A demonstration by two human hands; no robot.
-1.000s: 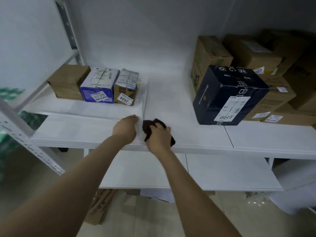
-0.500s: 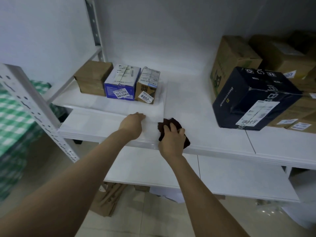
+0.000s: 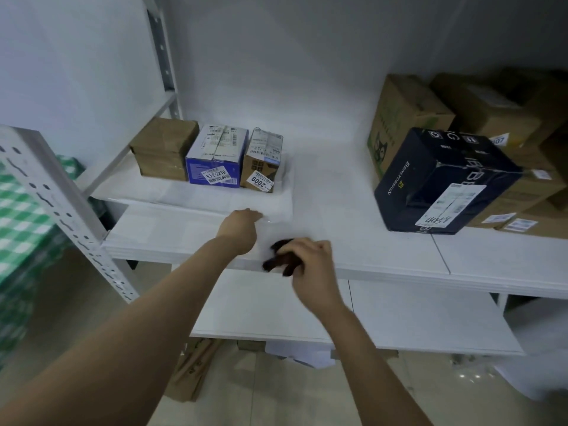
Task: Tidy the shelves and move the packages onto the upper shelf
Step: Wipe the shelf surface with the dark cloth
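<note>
Hands mid-frame: right hand [image 3: 310,261] clamped round dark brown crumpled cloth [image 3: 278,260] at the front edge of the white upper shelf [image 3: 384,253]. Left hand [image 3: 241,226] just left of it, fingers flat, pressing on the shelf. Farther back, centre-left: three small labelled packages [image 3: 216,161] in a row. Right: navy cardboard box [image 3: 442,179], brown cartons [image 3: 479,112] behind it.

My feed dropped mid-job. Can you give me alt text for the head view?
The right hand grips a dark cloth at the front edge of the white shelf, with the left hand resting on the shelf beside it. Three small packages sit back left; a navy box and brown cartons crowd the right.
</note>
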